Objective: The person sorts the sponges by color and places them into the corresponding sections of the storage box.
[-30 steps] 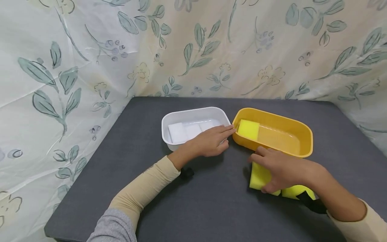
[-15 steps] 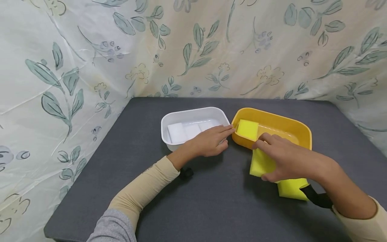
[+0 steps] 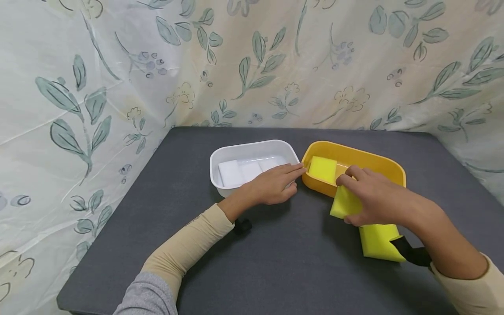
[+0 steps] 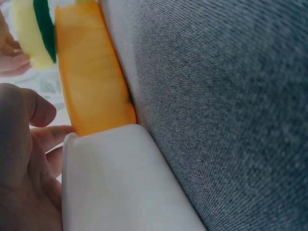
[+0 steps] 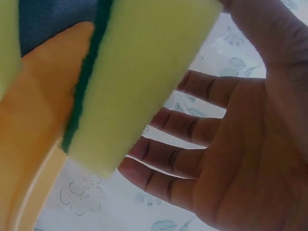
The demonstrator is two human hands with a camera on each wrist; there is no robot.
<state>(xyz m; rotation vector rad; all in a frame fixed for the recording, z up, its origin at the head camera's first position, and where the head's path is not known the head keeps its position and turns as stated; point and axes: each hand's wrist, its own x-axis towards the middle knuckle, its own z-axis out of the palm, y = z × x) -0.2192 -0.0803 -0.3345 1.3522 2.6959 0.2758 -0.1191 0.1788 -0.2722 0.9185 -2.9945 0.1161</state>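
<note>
In the head view my right hand (image 3: 376,199) pinches a yellow scouring sponge (image 3: 346,203) between thumb and fingers. It hangs above the table at the near wall of the yellow tub (image 3: 366,159). The right wrist view shows the sponge's dark green scouring layer (image 5: 89,77). Another yellow sponge (image 3: 379,243) lies on the table below that hand. Inside the tub's left end sits a further yellow sponge (image 3: 323,168). My left hand (image 3: 273,183) rests over the near right rim of the white tub (image 3: 224,155), fingers extended, fingertips at the yellow tub's rim.
Several white blocks (image 3: 231,173) lie in the white tub, partly hidden by my left hand. Both tubs stand side by side on a dark grey table (image 3: 252,262). A floral curtain (image 3: 256,65) hangs behind and on the left. A black strap (image 3: 413,253) dangles from my right wrist.
My right hand has lifted the yellow sponge off the table and brought it towards the yellow tub, uncovering more of the sponge on the table. The left hand has stayed put.
</note>
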